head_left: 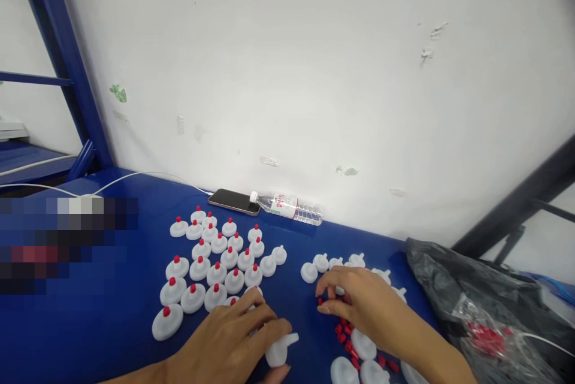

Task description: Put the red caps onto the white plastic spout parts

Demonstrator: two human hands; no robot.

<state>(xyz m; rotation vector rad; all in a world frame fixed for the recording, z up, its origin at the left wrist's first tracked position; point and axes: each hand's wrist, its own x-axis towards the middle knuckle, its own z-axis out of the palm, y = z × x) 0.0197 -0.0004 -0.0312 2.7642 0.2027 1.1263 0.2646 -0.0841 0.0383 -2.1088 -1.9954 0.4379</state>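
My left hand is closed, pinching a white plastic spout lid between thumb and fingers. The lid is tilted and its bare spout points right. To the right, my right hand is closed in a pinch, with a small red cap between the thumb and index fingertips. Below that hand lie several loose red caps. Beyond my left hand, many white lids with red caps on their spouts, such as this capped lid, stand on the blue table.
Uncapped white lids lie around my right hand. Against the wall are a phone on a white cable and a clear water bottle on its side. A dark plastic bag and a clear bag of red caps sit at right.
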